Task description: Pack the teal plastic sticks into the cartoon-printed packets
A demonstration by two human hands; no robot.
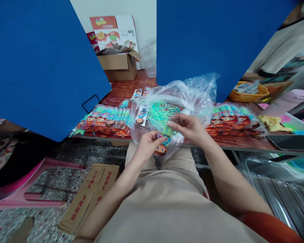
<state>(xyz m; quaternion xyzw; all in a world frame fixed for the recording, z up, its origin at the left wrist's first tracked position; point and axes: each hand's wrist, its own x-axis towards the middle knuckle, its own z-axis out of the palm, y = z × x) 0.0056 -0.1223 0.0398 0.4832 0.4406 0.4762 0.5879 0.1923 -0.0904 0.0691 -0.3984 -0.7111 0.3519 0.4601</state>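
Note:
Both hands are on one small packet printed with a cartoon face, with green sticks showing in its upper part. My left hand pinches its printed lower half. The fingers of my right hand are closed at its upper end, by the green sticks. Just behind them lies a large clear plastic bag, spread open, with a pile of loose green and blue thin sticks in it. A flat printed card with a cartoon figure rests at the pile's left.
Rows of similar packets lie on the table at left and right. Blue panels rise on both sides. An open cardboard box stands behind. At right are a yellow basket, a phone and a pink bottle, near another person's sleeve.

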